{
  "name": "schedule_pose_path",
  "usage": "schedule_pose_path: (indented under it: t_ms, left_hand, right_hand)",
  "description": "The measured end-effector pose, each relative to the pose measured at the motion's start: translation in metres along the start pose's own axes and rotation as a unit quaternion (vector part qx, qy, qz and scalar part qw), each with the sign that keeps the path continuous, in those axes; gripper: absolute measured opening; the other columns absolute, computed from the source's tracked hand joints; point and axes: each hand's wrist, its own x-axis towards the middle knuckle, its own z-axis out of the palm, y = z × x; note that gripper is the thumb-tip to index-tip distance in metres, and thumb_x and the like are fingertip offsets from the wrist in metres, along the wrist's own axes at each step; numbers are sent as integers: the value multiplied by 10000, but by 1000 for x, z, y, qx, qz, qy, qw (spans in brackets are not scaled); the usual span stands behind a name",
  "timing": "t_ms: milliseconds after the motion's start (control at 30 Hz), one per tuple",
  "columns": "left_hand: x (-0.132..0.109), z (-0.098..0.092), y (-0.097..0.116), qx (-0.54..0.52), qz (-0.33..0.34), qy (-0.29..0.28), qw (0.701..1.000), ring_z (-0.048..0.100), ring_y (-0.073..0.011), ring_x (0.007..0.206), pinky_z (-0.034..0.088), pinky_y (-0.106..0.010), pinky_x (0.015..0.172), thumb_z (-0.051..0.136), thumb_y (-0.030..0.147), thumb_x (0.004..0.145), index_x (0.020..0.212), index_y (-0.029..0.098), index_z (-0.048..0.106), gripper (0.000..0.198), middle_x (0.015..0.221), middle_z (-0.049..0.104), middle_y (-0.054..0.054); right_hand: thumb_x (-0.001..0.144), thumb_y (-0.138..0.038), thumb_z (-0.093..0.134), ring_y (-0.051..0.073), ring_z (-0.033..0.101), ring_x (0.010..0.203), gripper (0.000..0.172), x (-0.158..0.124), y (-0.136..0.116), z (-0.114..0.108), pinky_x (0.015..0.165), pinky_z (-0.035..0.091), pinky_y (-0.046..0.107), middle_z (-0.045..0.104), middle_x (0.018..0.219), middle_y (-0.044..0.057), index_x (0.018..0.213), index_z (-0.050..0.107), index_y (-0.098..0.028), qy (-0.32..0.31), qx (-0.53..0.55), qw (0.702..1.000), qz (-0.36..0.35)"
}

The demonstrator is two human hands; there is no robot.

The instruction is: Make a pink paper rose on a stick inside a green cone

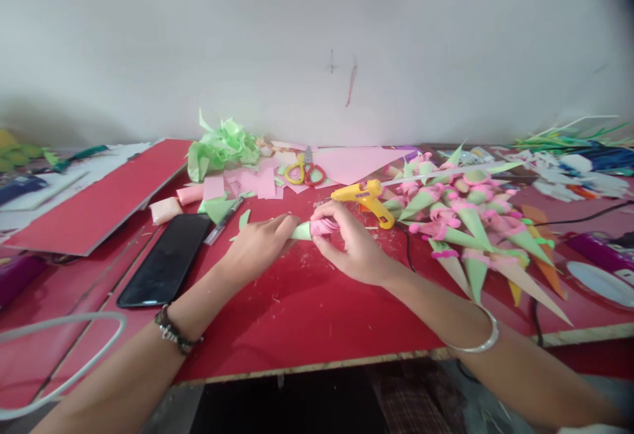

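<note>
Between my hands, over the red table, lies a paper flower (324, 226) with a pleated pink head and a pale green paper cone. My left hand (260, 242) is closed around the green cone, hiding most of it. The fingers of my right hand (349, 242) curl round the pink head and pinch it at its edges. Just beyond my right hand rests a yellow glue gun (366, 199), its nozzle pointing left. Scissors (304, 170) with yellow and red handles lie on pink paper pieces (266, 183) behind my hands.
A heap of similar pink and green flowers (470, 203) covers the right side. On the left are a black phone (166, 259), a pen (225, 219) and a red board (99, 203). Green crumpled paper (222, 146) sits by the wall. A dark cord runs near the glue gun.
</note>
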Motion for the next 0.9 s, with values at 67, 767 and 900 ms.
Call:
schedule_pose_path:
  t_ms: [67, 767, 900]
  left_hand:
    - [0, 0, 1, -15, -6, 0, 1000, 552, -156, 530, 301, -208, 418, 307, 280, 857, 786, 161, 426, 182, 633, 551, -21]
    - [-1, -2, 6, -71, -40, -27, 996, 580, -188, 594, 371, -232, 457, 339, 251, 839, 865, 157, 439, 139, 714, 579, -52]
    - [-1, -1, 6, -64, -36, -23, 997, 585, -187, 603, 370, -229, 462, 362, 247, 832, 865, 159, 441, 123, 717, 586, -45]
  right_hand:
    - [791, -161, 420, 159, 467, 802, 158, 0, 0, 1, 740, 400, 335, 462, 880, 43, 940, 398, -206, -3, 5, 1000, -1]
    - [845, -219, 378, 174, 459, 885, 120, 0, 0, 1, 779, 396, 342, 464, 916, 57, 964, 393, -209, -4, 32, 999, 26]
    - [830, -215, 403, 162, 462, 843, 125, 0, 0, 1, 755, 400, 326, 458, 888, 45, 954, 394, -205, -2, 38, 999, 29]
